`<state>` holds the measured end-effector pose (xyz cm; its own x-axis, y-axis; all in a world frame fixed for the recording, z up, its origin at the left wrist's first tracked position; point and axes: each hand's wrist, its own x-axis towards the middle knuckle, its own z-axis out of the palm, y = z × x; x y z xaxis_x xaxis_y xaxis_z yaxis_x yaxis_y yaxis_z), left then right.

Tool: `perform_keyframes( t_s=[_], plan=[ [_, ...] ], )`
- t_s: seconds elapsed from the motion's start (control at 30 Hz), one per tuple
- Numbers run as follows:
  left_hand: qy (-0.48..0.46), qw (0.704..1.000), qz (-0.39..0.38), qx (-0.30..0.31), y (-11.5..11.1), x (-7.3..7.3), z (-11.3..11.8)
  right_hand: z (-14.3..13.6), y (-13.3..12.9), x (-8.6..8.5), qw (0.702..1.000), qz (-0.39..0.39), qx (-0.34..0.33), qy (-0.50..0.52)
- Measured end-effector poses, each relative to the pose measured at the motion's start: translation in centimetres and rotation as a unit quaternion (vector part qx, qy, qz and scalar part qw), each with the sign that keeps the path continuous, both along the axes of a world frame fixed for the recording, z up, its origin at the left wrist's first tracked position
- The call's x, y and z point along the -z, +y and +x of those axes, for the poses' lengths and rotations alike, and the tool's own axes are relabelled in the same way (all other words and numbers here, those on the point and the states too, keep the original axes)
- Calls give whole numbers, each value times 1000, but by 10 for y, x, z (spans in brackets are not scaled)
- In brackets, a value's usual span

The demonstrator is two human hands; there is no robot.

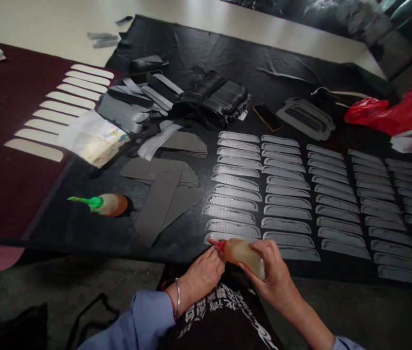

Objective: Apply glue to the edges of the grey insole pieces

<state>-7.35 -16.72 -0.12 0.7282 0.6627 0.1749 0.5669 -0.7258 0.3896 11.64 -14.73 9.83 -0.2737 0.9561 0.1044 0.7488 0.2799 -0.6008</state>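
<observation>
My right hand (273, 272) is wrapped round a glue bottle (244, 255) with a red nozzle, tilted so that its tip points left over the lowest grey piece (233, 236) of the nearest column. Beside the nozzle, at the table's front edge, lies my left hand (207, 270), a bangle on its wrist. Its fingers are bent together, and what is under them is hidden. Several columns of curved grey pieces (288, 198) run off to the right, many with a shiny line along their edges.
A second bottle (113, 204) with a green nozzle lies left of grey flat sheets (160, 204). Farther back are a bundle of black strips (215, 97), a phone (267, 117) and a red bag (391, 112). Pale strips (62, 104) lie on the maroon cloth (1, 146).
</observation>
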Motion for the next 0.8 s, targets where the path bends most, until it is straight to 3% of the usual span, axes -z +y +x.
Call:
perform_keyframes(
  t_s=[0.8],
  plan=[
    [19,998,56,6,6,-3,8,22,-14,-2,997,23,56,-38]
  ],
)
